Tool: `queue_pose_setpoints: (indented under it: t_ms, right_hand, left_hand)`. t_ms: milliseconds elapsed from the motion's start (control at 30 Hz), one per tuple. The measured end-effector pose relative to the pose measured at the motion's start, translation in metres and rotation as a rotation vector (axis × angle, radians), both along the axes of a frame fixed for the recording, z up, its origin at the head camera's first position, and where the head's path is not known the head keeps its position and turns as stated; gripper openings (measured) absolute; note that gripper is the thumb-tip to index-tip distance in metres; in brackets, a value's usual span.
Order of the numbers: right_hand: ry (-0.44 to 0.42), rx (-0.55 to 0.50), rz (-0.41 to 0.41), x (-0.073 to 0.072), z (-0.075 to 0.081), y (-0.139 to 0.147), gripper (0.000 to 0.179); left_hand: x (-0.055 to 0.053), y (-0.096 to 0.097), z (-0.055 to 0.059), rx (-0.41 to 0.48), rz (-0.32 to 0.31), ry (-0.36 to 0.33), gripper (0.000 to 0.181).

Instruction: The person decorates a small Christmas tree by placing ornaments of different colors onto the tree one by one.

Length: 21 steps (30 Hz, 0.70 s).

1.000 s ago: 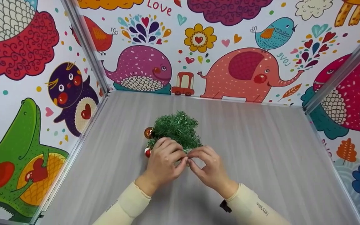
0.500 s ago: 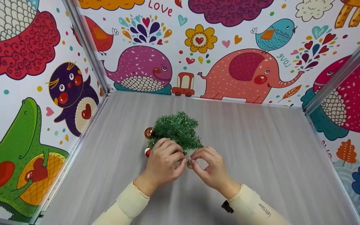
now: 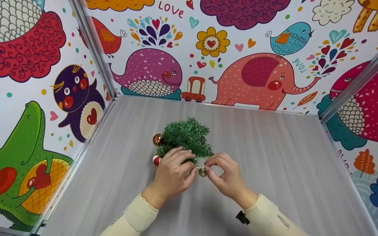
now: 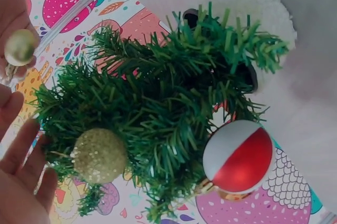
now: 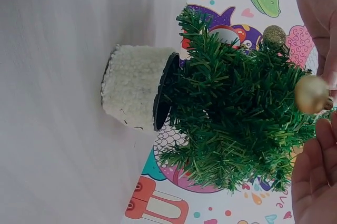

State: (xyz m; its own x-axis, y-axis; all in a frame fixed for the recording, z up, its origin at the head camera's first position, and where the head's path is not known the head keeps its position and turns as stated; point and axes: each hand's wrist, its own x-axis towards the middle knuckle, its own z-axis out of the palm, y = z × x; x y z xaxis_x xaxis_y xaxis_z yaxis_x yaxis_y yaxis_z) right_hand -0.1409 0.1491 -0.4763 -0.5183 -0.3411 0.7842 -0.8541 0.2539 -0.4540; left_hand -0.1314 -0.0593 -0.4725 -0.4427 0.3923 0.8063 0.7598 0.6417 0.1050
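Note:
A small artificial Christmas tree (image 3: 187, 136) stands in front of both hands. Between the hands hangs a matte gold bauble (image 3: 202, 172) on a short pale string. My left hand (image 3: 174, 170) pinches one side of this string at the tree's near edge, its other fingers by the branches. The right hand (image 3: 227, 175) pinches the string's other side with thumb and index finger. On the tree are a red-and-white bauble (image 4: 239, 155) and a glittery gold bauble (image 4: 100, 155). A shiny orange-gold bauble (image 3: 157, 140) shows at its left in the head view.
The tree's pot (image 5: 134, 87) has a fuzzy white cover and a black rim. It stands on a grey wood-grain table (image 3: 274, 157). Panels with cartoon animals (image 3: 254, 82) close off the back and sides, joined by metal rails (image 3: 94, 49).
The right hand has drawn slightly to the right, away from the left hand. The gold bauble and a stretch of string have come into sight between them. The head view has shifted slightly.

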Motion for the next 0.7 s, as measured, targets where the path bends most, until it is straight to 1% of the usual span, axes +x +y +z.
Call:
queue_pose_setpoints:
  t_ms: [133,300,400,500,633,700]
  right_hand:
    - [-0.03,0.031,0.004,-0.006,-0.011,0.004,0.023]
    - [-0.053,0.039,0.009,-0.009,-0.015,0.004,0.021]
    - [-0.059,0.035,0.019,-0.009,-0.015,0.003,0.021]
    - [-0.068,0.027,0.024,-0.01,-0.016,0.001,0.022]
    - [-0.093,0.028,0.012,-0.012,-0.017,0.0,0.019]
    - [-0.107,0.039,0.009,-0.013,-0.018,0.0,0.015]
  left_hand:
    - [0.001,0.001,0.002,0.0,-0.003,0.009,0.007]
    - [0.005,0.002,0.0,0.022,0.02,0.028,0.002]
    - [0.009,0.004,-0.004,0.036,0.061,0.051,0.005]
    - [0.012,0.007,-0.007,0.067,0.112,0.089,0.001]
    - [0.014,0.011,-0.011,0.127,0.166,0.124,0.008]
    - [0.015,0.012,-0.013,0.146,0.187,0.127,0.009]
